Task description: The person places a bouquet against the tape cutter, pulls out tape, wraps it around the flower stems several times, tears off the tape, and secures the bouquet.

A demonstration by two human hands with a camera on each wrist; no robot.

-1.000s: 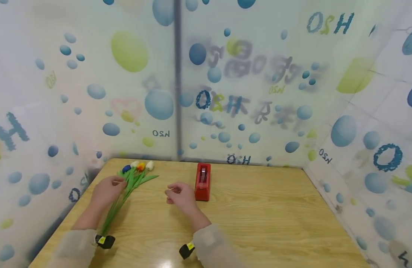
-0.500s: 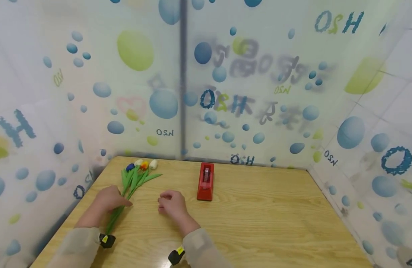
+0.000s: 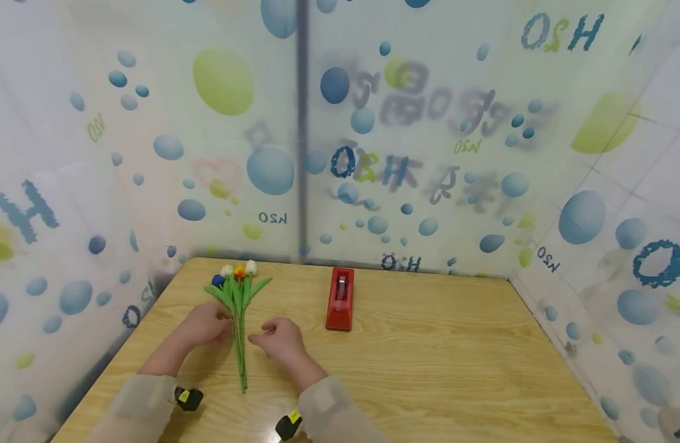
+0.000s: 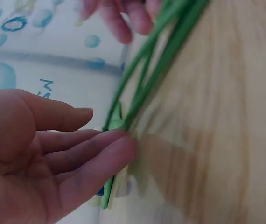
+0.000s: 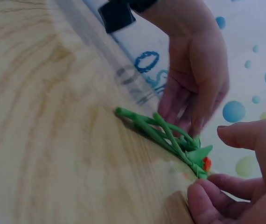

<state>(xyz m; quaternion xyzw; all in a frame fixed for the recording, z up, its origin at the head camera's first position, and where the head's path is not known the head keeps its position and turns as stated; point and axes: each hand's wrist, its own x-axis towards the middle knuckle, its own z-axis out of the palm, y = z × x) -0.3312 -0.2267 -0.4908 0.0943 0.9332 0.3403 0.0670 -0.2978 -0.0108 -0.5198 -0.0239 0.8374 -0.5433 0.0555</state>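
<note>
A bunch of artificial tulips (image 3: 238, 304) lies on the table, blue, white and orange heads at the far end, green stems towards me. On its left side my left hand (image 3: 207, 323) is at the upper stems. The left wrist view shows the left fingers (image 4: 98, 158) nearly straight against the green stems (image 4: 158, 60), thumb held apart. Just right of the stems is my right hand (image 3: 281, 339), its thumb and fingers spread apart. In the right wrist view, the right fingertips (image 5: 200, 198) are right by the bunch, loosely bent and pinching nothing.
A red tape dispenser (image 3: 340, 299) stands on the wooden table (image 3: 428, 357), right of the tulips. Curtains (image 3: 417, 141) printed with bubbles border the table at the back and both sides. Each wrist carries a small black camera (image 3: 189, 399).
The bunch has shifted right and turned from slanting to nearly straight. My left hand slid down the stems, then moved right with them. My right hand moved slightly left and nearer to me.
</note>
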